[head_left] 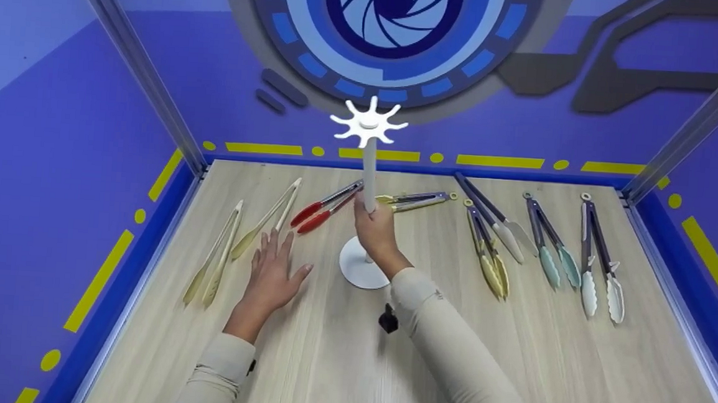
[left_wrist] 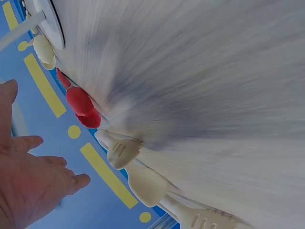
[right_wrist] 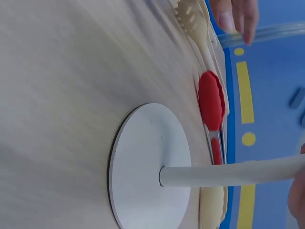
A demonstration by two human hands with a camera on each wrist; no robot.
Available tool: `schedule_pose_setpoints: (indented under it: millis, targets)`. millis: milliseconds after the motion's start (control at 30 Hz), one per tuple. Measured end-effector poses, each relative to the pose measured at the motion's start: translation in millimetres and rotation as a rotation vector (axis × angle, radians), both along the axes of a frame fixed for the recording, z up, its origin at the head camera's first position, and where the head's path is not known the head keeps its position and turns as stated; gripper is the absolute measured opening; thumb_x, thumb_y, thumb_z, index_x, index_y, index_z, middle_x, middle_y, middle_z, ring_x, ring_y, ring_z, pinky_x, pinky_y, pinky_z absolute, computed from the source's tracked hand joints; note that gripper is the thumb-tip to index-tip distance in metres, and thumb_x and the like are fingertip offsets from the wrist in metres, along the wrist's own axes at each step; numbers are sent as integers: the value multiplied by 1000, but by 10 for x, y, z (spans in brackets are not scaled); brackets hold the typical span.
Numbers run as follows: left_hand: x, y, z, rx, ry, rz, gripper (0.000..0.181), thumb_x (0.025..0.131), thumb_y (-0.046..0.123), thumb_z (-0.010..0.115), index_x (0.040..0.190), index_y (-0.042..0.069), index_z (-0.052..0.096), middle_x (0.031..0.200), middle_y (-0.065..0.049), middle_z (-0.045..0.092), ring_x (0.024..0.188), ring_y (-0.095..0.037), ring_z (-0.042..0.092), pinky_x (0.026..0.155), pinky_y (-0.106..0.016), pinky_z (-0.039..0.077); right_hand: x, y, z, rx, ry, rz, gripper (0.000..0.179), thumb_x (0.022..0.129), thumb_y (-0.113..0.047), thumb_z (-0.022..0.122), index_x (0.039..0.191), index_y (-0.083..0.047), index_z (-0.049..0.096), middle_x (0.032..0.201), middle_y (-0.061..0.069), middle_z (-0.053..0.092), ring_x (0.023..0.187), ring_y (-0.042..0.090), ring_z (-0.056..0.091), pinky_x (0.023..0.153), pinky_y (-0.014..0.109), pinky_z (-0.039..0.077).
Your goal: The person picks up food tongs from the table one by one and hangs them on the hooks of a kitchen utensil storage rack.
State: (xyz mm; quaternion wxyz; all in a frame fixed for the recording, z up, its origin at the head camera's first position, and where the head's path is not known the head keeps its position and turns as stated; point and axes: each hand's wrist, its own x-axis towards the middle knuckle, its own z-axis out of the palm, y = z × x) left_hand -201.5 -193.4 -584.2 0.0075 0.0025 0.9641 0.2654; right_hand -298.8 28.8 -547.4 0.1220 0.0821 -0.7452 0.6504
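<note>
A white stand [head_left: 370, 171] has a round base and a star-shaped top of several curved hooks, all bare. My right hand [head_left: 379, 231] grips its pole around the middle. In the right wrist view the stand's base [right_wrist: 143, 171] is plain, while only a bit of that hand shows at the edge. My left hand [head_left: 275, 274] is spread, fingers extended, holding nothing, left of the stand. Closest to it are cream tongs [head_left: 245, 244], with a second cream pair [head_left: 211, 289] further left. Red-tipped tongs [head_left: 317, 221] lie just beyond, between both hands.
Yellow-tipped tongs [head_left: 421, 199] lie behind the right hand. Further right are another yellowish pair [head_left: 490, 275], grey-headed tongs [head_left: 509, 243], teal-tipped tongs [head_left: 549, 266] and white-tipped tongs [head_left: 589, 293]. Blue walls [head_left: 173, 78] enclose the wooden table [head_left: 323, 374] at the back and sides.
</note>
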Motion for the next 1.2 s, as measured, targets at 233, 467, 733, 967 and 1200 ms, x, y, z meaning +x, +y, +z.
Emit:
schedule_pose_setpoints:
  millis: [233, 467, 733, 967, 1200]
  targets:
    - [30, 19, -54, 11, 6, -27, 80, 104, 46, 65, 168, 10, 34, 179, -26, 13, 167, -48, 6, 132, -69, 12, -17, 474, -16, 9, 63, -112, 44, 107, -21, 58, 64, -20, 47, 59, -12, 38, 55, 8, 35, 51, 26, 27]
    - [30, 41, -102, -8, -52, -8, 79, 104, 49, 64, 168, 15, 34, 180, -22, 12, 169, -44, 4, 130, -74, 12, 26, 1009, -38, 12, 27, -234, 52, 107, -24, 60, 59, -22, 41, 51, -14, 36, 47, 2, 30, 47, 23, 23]
    - [15, 73, -84, -16, -35, -43, 73, 105, 49, 62, 167, 17, 38, 180, -22, 14, 168, -46, 7, 130, -74, 12, 98, 1413, 25, -2, 22, -271, 51, 110, -27, 57, 62, -21, 42, 53, -15, 35, 48, 3, 30, 48, 24, 22]
    - [22, 68, -95, -1, -47, -37, 73, 105, 50, 61, 167, 18, 37, 180, -22, 14, 168, -45, 7, 132, -71, 11, 68, 1459, -33, 10, 38, -226, 47, 110, -24, 55, 64, -20, 46, 55, -13, 38, 50, 7, 33, 48, 25, 24]
    - [35, 48, -78, 17, -43, -37, 74, 105, 49, 61, 168, 19, 35, 180, -21, 14, 168, -45, 8, 131, -72, 13, 50, 1485, 32, 9, -14, -186, 47, 110, -21, 56, 64, -19, 48, 53, -13, 42, 48, 6, 39, 47, 23, 29]
